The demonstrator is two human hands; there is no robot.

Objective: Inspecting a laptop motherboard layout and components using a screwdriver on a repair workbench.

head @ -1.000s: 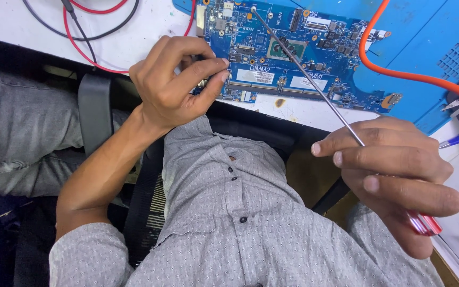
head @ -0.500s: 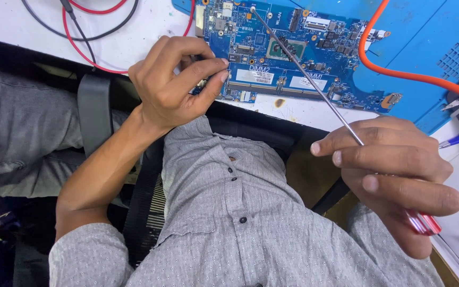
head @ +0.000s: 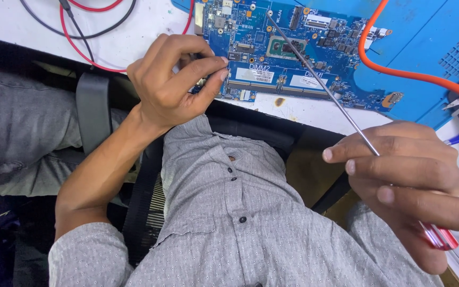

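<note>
The white worktable fills the top of the view, and on its right part lies a blue ribbed work mat. The blue laptop circuit board lies flat at the near edge of the table, partly on that mat, its near-left corner overhanging toward the person.

The left hand is curled shut at that near-left corner, thumb and forefinger pinched on the board's edge. The right hand is closed around the long thin screwdriver with a red clear handle. Its steel shaft slants up and left across the board, the tip landing near the far edge by a round screw hole.

To do this step well, judging by the angle, the shaft wants to come more upright so the tip seats squarely. The pinching hand should keep the board from sliding, and light pressure would spare the small parts around the tip.

An orange cable snakes over the mat, and red and black test leads loop at the far-left corner of the table.

Hard to make out: whether the tip sits in a screw head or just beside one. What the left fingertips pinch, board edge or a small part, is hidden. The board's far edge and the tools at the right edge are cut off.
</note>
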